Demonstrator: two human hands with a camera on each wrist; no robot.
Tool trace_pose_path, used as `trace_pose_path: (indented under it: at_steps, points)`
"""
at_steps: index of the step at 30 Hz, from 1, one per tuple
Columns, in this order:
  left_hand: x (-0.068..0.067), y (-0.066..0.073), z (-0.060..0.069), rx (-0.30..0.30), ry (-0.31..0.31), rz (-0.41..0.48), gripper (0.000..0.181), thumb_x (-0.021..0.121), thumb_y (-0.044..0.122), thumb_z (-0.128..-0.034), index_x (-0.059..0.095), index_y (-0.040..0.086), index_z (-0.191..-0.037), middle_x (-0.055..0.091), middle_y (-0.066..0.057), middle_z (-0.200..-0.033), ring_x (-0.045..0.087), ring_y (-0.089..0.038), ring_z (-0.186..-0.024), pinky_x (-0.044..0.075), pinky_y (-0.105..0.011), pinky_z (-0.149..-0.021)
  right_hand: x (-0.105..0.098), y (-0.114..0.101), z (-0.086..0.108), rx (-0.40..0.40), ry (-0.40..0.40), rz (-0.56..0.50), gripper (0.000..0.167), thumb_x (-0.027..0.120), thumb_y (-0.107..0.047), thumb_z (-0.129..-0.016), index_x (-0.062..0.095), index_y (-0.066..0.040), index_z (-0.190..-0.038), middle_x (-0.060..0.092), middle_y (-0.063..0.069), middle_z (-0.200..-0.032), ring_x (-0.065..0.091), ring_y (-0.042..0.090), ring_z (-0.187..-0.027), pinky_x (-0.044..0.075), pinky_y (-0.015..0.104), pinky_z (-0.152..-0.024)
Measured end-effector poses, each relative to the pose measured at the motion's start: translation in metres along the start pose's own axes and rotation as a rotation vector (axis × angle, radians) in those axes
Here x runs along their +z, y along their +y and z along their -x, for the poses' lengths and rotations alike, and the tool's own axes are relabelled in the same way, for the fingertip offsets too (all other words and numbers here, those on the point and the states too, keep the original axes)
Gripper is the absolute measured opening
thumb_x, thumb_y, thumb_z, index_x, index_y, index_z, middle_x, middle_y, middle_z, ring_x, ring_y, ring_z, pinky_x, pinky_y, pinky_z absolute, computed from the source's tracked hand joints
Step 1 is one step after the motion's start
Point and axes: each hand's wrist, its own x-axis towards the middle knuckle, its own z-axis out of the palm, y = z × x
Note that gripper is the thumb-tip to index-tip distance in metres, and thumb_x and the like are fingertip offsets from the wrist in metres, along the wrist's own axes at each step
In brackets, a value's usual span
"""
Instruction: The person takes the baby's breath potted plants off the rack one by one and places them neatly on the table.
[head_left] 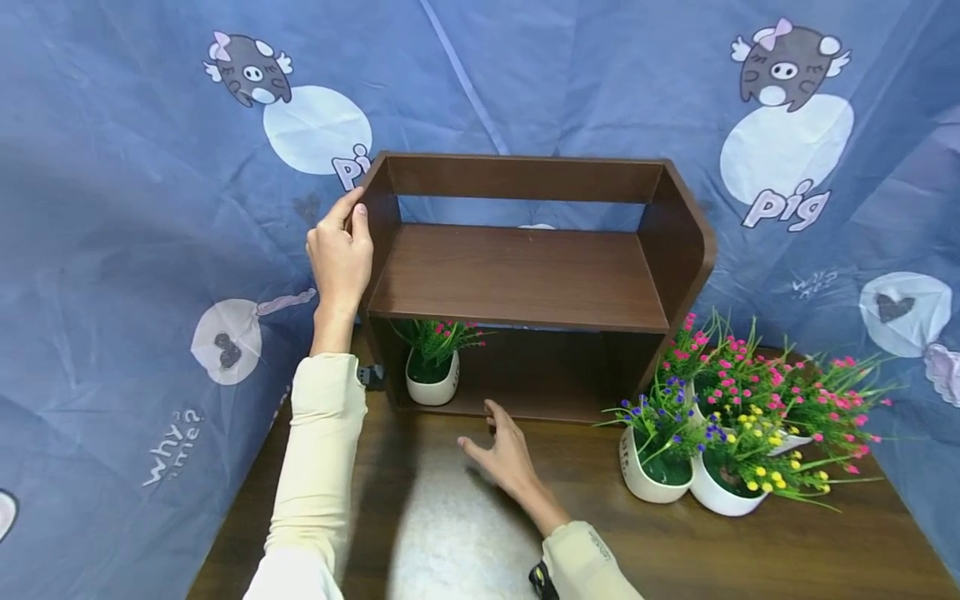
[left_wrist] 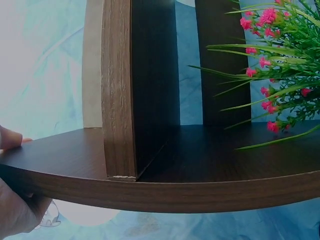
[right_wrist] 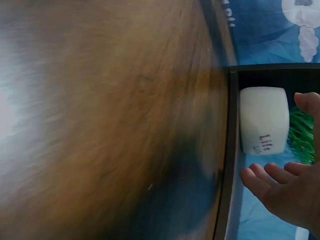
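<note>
- Head view: your left hand (head_left: pixel 341 254) grasps the brown two-tier shelf (head_left: pixel 517 275) by its left edge.
- Your right hand (head_left: pixel 504 458), fingers loosely spread, is near its bottom front edge.
- White flowerpot (head_left: pixel 432 390): lower tier, left corner.

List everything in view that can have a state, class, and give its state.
Two-tier wooden shelf: upright on the table
Left hand: gripping the shelf at its left side
Right hand: open, holding nothing
Pink-flowered plant in the lower tier: potted, upright
Purple-flowered plant: potted, on the table
Yellow-flowered plant: potted, on the table
Pink-flowered plants beside the shelf: partly hidden
Blue cloth: hanging, creased
</note>
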Motion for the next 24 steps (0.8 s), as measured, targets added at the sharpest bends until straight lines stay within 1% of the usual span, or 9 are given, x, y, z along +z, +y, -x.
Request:
trace_pose_path:
  at_steps: [4,7,10,14,16,18,21,24]
  points:
    - [0.001,0.0,0.0,-0.001,-0.006,-0.004,0.029,0.052,0.021,-0.0946,0.067,0.014,-0.118,0.068,-0.011,-0.103,0.059,-0.031,-0.071,0.043,-0.044,-0.075,0.015,0.002,-0.019,-0.009,0.045,0.027,0.071,0.072,-0.028,-0.078,0.042,0.004,-0.133,0.053,0.019,-0.125,0.053,0.036,-0.109,0.044,0.045,-0.087]
    - [0.001,0.0,0.0,-0.001,-0.007,-0.003,0.029,0.052,0.021,-0.0944,0.067,0.013,-0.118,0.068,-0.011,-0.102,0.058,-0.03,-0.071,0.043,-0.044,-0.075,0.024,0.002,-0.031,-0.018,0.064,0.052,0.071,0.073,-0.029,-0.076,0.043,0.005,-0.131,0.054,0.019,-0.123,0.054,0.034,-0.107,0.044,0.044,-0.086]
    - [0.001,0.0,-0.001,0.003,-0.006,0.002,0.029,0.052,0.022,-0.0948,0.066,0.013,-0.119,0.069,-0.014,-0.096,0.052,-0.029,-0.064,0.042,-0.044,-0.073,0.03,-0.001,-0.042,-0.017,0.061,0.055,0.072,0.073,-0.029,-0.076,0.042,0.005,-0.132,0.053,0.019,-0.124,0.054,0.033,-0.107,0.043,0.044,-0.087]
    - [0.0,0.0,-0.001,0.001,-0.005,-0.003,0.03,0.051,0.022,-0.0951,0.066,0.013,-0.119,0.069,-0.016,-0.089,0.047,-0.028,-0.06,0.041,-0.044,-0.069,0.036,-0.007,-0.054,0.023,0.056,0.068,0.077,0.073,-0.03,-0.075,0.039,0.007,-0.133,0.05,0.023,-0.126,0.051,0.036,-0.111,0.041,0.045,-0.091]
    - [-0.001,-0.001,0.0,-0.004,-0.003,-0.012,0.029,0.052,0.021,-0.0946,0.066,0.013,-0.118,0.069,-0.013,-0.094,0.056,-0.029,-0.066,0.043,-0.043,-0.072,0.04,-0.009,-0.061,0.054,0.053,0.093,0.08,0.074,-0.032,-0.074,0.037,0.007,-0.134,0.049,0.025,-0.126,0.049,0.038,-0.113,0.04,0.046,-0.092]
    - [-0.001,-0.001,0.0,-0.006,-0.003,-0.012,0.029,0.052,0.021,-0.0943,0.067,0.013,-0.118,0.069,-0.01,-0.1,0.062,-0.03,-0.075,0.043,-0.043,-0.075,0.045,-0.011,-0.069,0.076,0.063,0.109,0.084,0.075,-0.032,-0.073,0.035,0.007,-0.135,0.048,0.027,-0.126,0.048,0.04,-0.114,0.039,0.046,-0.093]
    - [-0.001,-0.001,0.0,0.0,-0.006,-0.007,0.029,0.053,0.022,-0.0942,0.067,0.014,-0.118,0.067,-0.008,-0.106,0.064,-0.03,-0.08,0.044,-0.043,-0.077,0.052,-0.015,-0.079,0.112,0.079,0.116,0.088,0.077,-0.031,-0.07,0.032,0.006,-0.137,0.047,0.026,-0.126,0.047,0.039,-0.114,0.039,0.045,-0.093]
    - [-0.001,-0.001,0.0,0.007,-0.011,0.006,0.029,0.052,0.022,-0.0947,0.066,0.013,-0.119,0.068,-0.011,-0.102,0.056,-0.028,-0.063,0.043,-0.043,-0.072,0.059,-0.02,-0.088,0.139,0.099,0.117,0.093,0.08,-0.03,-0.067,0.03,0.008,-0.136,0.045,0.027,-0.126,0.046,0.04,-0.115,0.038,0.045,-0.094]
